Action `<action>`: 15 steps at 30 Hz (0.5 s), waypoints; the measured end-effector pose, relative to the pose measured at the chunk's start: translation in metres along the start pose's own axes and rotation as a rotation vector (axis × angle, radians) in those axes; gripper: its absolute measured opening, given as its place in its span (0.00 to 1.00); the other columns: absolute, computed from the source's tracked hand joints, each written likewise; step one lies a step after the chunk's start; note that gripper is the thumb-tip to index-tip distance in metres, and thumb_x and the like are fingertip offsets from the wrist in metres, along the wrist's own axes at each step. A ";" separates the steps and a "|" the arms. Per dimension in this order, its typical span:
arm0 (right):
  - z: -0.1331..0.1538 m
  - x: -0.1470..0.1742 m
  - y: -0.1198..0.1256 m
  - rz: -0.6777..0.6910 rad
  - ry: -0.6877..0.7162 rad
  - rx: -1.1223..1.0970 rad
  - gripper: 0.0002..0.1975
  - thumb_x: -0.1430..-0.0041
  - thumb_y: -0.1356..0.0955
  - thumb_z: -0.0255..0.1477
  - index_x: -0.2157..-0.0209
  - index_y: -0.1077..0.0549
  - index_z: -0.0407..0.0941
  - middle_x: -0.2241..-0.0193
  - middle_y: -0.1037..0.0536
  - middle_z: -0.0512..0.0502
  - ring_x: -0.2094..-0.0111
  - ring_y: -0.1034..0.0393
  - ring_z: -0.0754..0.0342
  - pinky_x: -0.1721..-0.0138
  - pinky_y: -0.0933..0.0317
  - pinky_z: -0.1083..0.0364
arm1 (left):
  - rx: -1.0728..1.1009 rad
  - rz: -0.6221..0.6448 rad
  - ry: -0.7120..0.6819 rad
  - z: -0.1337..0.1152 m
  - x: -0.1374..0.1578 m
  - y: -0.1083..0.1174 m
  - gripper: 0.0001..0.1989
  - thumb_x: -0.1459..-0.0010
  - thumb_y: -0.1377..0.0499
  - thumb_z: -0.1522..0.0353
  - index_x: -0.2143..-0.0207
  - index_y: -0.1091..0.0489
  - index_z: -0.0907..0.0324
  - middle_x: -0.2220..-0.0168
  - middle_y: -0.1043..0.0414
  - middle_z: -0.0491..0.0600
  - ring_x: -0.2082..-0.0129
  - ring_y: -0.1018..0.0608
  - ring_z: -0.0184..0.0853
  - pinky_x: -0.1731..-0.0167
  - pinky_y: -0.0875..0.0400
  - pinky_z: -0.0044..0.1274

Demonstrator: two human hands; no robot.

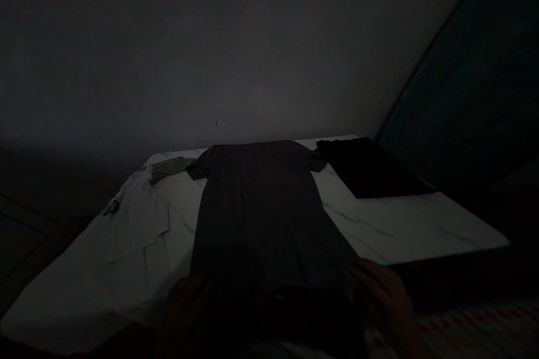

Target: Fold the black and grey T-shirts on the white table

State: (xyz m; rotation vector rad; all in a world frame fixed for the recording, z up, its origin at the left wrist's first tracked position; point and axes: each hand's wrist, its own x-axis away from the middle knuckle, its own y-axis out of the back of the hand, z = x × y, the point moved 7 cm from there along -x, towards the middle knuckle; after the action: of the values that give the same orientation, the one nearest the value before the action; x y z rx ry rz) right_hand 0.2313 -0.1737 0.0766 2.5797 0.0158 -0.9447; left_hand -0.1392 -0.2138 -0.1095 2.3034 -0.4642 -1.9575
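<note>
A dark grey T-shirt (261, 213) lies spread on the table, its neck toward the wall and its hem toward me. At the hem's left corner is my left hand (187, 303), dim in the shadow, with its fingers closed on the cloth. My right hand (381, 291) holds the hem's right corner, fingers bent over the edge. Between the two hands the hem hangs in deep shadow, and its lower part is hard to make out.
The table (455, 230) has a white marbled top. A pale garment (135, 213) lies along its left side. At the back right rests a flat black cloth (374, 171). A plain wall (252, 56) stands behind. The room is very dark.
</note>
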 end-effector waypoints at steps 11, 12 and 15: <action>-0.069 -0.049 0.040 -0.010 -0.616 -0.078 0.15 0.37 0.38 0.38 0.60 0.24 0.45 0.63 0.21 0.48 0.66 0.24 0.55 0.66 0.30 0.57 | 0.287 0.390 1.246 0.122 0.031 0.002 0.27 0.50 0.52 0.53 0.49 0.33 0.52 0.52 0.27 0.47 0.55 0.22 0.32 0.58 0.24 0.24; -0.075 -0.054 0.053 -0.055 -0.679 -0.071 0.15 0.38 0.37 0.40 0.61 0.24 0.45 0.63 0.21 0.46 0.65 0.24 0.53 0.64 0.30 0.56 | 0.236 0.301 1.292 0.131 0.036 0.010 0.29 0.50 0.51 0.52 0.49 0.34 0.53 0.50 0.28 0.48 0.54 0.23 0.34 0.59 0.25 0.25; -0.074 -0.065 0.076 -0.043 -0.611 -0.149 0.13 0.41 0.35 0.40 0.63 0.25 0.47 0.63 0.22 0.44 0.64 0.24 0.51 0.62 0.28 0.54 | 0.173 0.141 1.179 0.147 0.055 0.010 0.29 0.48 0.51 0.53 0.48 0.35 0.56 0.50 0.29 0.50 0.57 0.24 0.32 0.62 0.27 0.22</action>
State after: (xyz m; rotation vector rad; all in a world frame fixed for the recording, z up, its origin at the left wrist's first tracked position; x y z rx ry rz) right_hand 0.2378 -0.2095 0.1956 2.0706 -0.0249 -1.6377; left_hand -0.2765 -0.2200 -0.1856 2.8660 -0.6029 -0.2816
